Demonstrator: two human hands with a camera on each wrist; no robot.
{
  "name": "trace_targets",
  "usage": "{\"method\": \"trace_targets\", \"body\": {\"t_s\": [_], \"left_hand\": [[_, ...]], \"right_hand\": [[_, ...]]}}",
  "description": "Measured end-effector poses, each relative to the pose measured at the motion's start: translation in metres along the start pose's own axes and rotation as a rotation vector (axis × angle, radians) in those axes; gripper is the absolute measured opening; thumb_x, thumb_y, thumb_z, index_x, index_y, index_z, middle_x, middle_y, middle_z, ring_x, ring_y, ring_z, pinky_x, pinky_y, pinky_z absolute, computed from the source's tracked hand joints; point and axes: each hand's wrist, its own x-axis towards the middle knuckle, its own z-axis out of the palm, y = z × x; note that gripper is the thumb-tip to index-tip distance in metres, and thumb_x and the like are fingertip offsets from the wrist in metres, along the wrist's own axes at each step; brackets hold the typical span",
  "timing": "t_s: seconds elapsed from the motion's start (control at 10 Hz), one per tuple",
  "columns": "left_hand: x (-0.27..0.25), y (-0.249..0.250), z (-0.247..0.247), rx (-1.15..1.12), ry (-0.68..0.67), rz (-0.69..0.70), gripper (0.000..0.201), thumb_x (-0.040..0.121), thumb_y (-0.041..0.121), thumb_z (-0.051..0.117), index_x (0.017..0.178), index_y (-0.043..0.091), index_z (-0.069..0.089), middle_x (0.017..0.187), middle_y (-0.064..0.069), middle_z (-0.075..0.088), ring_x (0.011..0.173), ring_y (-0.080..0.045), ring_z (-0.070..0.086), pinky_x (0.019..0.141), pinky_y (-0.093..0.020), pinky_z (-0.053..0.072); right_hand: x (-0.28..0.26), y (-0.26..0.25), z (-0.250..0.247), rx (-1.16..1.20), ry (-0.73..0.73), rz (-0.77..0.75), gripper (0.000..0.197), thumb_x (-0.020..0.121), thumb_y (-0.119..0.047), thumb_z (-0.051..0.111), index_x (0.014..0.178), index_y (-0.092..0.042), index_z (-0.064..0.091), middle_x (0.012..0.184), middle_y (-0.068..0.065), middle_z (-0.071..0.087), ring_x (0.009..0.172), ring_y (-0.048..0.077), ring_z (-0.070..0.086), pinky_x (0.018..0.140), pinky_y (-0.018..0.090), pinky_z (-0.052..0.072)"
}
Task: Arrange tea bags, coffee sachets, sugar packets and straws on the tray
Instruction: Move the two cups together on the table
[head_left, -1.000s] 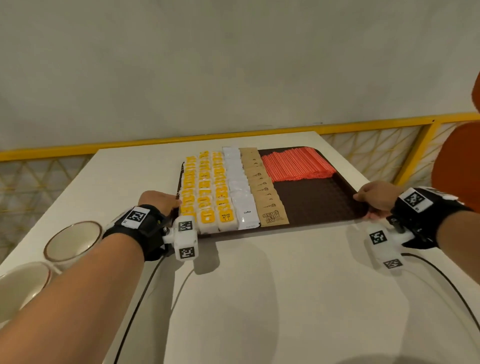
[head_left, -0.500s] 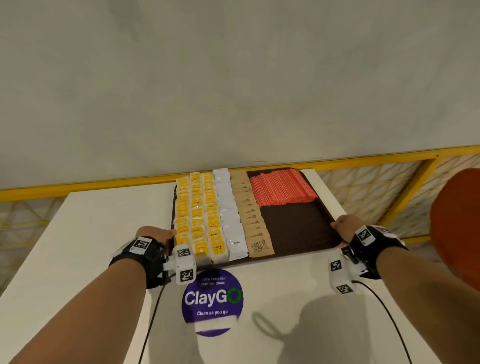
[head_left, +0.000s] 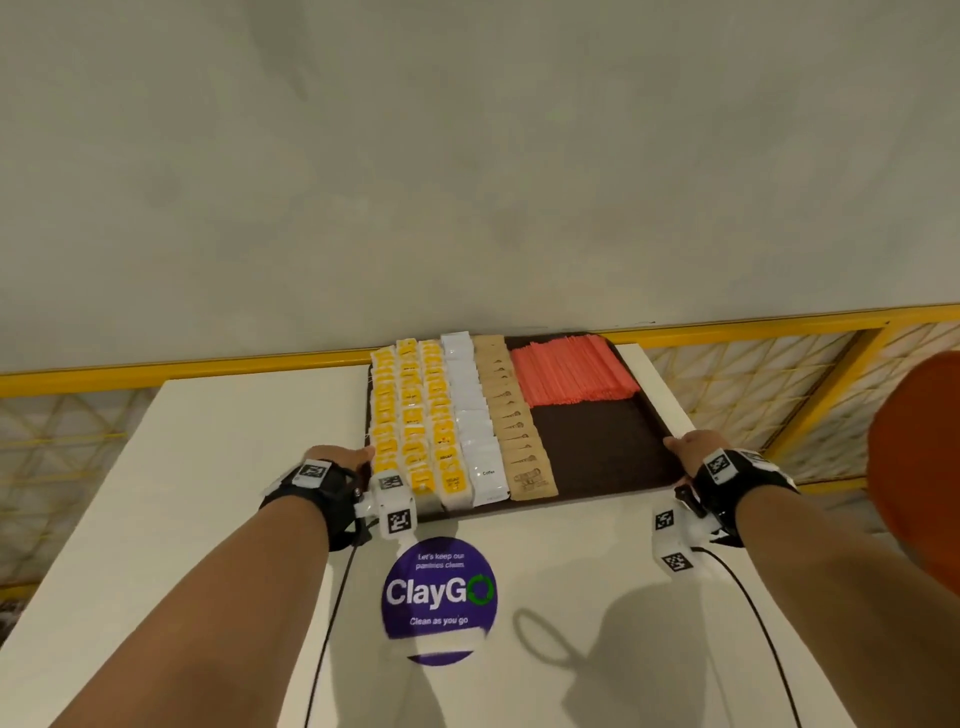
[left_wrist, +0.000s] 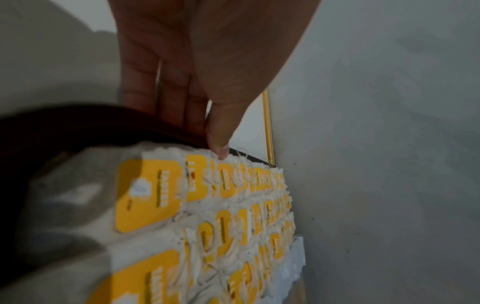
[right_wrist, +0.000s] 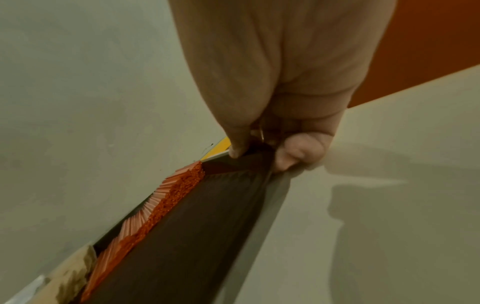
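Note:
A dark brown tray (head_left: 597, 452) lies at the far edge of the white table (head_left: 208, 467). On it, from left to right, are rows of yellow tea bags (head_left: 410, 415), white coffee sachets (head_left: 470, 410), brown sugar packets (head_left: 511, 415) and a block of red straws (head_left: 571, 369). My left hand (head_left: 340, 457) grips the tray's left rim (left_wrist: 64, 123), thumb on top beside the tea bags (left_wrist: 150, 193), fingers beneath. My right hand (head_left: 688, 452) pinches the right rim (right_wrist: 207, 236), near the straws (right_wrist: 176, 191).
A grey wall and a yellow railing (head_left: 779, 322) stand right behind the tray. A purple round ClayGo sticker (head_left: 439, 597) is on the table in front of it. An orange chair (head_left: 919, 467) is at the right. Wrist cables trail over the near tabletop.
Both hands have slid the tray away from me to the table's far edge by the wall. The bowls at the left have left the view and the sticker is uncovered.

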Motion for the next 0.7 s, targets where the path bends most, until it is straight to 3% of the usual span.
{"method": "trace_targets", "body": {"t_s": [0.1,0.2,0.3,0.4,0.5,0.6,0.7], "left_hand": [[-0.011,-0.007,-0.008,-0.199,-0.067,0.116,0.038,0.097,0.025,0.053,0.119,-0.004,0.059,0.123,-0.016,0.061,0.095,-0.026,0.06,0.07,-0.026,0.052],[-0.048,-0.02,-0.036,-0.19,-0.013,0.263,0.032,0.098,0.015,0.048,0.124,0.0,0.058,0.13,-0.013,0.058,0.117,-0.029,0.056,0.091,-0.031,0.046],[-0.107,-0.058,-0.083,-0.13,0.026,0.484,0.023,0.096,0.015,0.052,0.116,0.013,0.064,0.124,0.0,0.058,0.114,-0.014,0.053,0.089,-0.021,0.036],[-0.149,-0.13,-0.133,0.081,-0.019,0.484,0.035,0.089,0.027,0.064,0.124,0.029,0.057,0.131,0.01,0.05,0.121,-0.005,0.042,0.097,-0.019,0.03],[-0.173,-0.196,-0.16,0.387,-0.107,0.282,0.083,0.078,0.041,0.074,0.146,0.028,0.029,0.149,0.003,0.032,0.137,-0.015,0.03,0.107,-0.026,0.03],[-0.189,-0.237,-0.16,0.502,-0.213,0.128,0.12,0.065,0.05,0.082,0.152,0.021,0.004,0.154,0.0,0.021,0.14,-0.019,0.027,0.112,-0.033,0.03],[-0.192,-0.262,-0.146,0.507,-0.235,0.08,0.119,0.058,0.048,0.085,0.149,0.019,0.012,0.146,0.0,0.031,0.131,-0.018,0.039,0.108,-0.032,0.038]], "right_hand": [[-0.008,0.005,-0.001,0.439,0.073,0.096,0.041,0.102,-0.025,0.035,0.135,-0.001,0.045,0.11,0.018,0.058,0.105,0.037,0.057,0.09,0.042,0.046],[-0.038,-0.014,-0.003,0.514,0.268,0.018,0.039,0.101,-0.024,0.036,0.126,0.001,0.051,0.119,0.024,0.057,0.108,0.041,0.055,0.083,0.039,0.042],[-0.089,-0.057,0.005,0.65,0.333,-0.331,0.02,0.098,-0.014,0.042,0.107,-0.007,0.059,0.091,-0.001,0.064,0.085,0.018,0.059,0.075,0.031,0.039],[-0.146,-0.103,0.041,0.56,0.074,-0.704,0.017,0.091,-0.004,0.054,0.098,-0.018,0.06,0.091,-0.009,0.06,0.087,0.01,0.056,0.082,0.031,0.042],[-0.212,-0.145,0.092,0.352,-0.17,-1.013,0.028,0.086,-0.011,0.066,0.109,-0.026,0.062,0.107,-0.004,0.06,0.107,0.017,0.052,0.098,0.03,0.039],[-0.284,-0.183,0.136,0.105,-0.409,-1.177,0.05,0.086,-0.027,0.068,0.132,-0.026,0.051,0.13,-0.003,0.05,0.126,0.019,0.039,0.102,0.017,0.027],[-0.335,-0.21,0.179,-0.181,-0.585,-1.278,0.084,0.08,-0.04,0.072,0.149,-0.031,0.024,0.153,-0.007,0.025,0.14,0.017,0.018,0.113,0.036,0.017]]}}
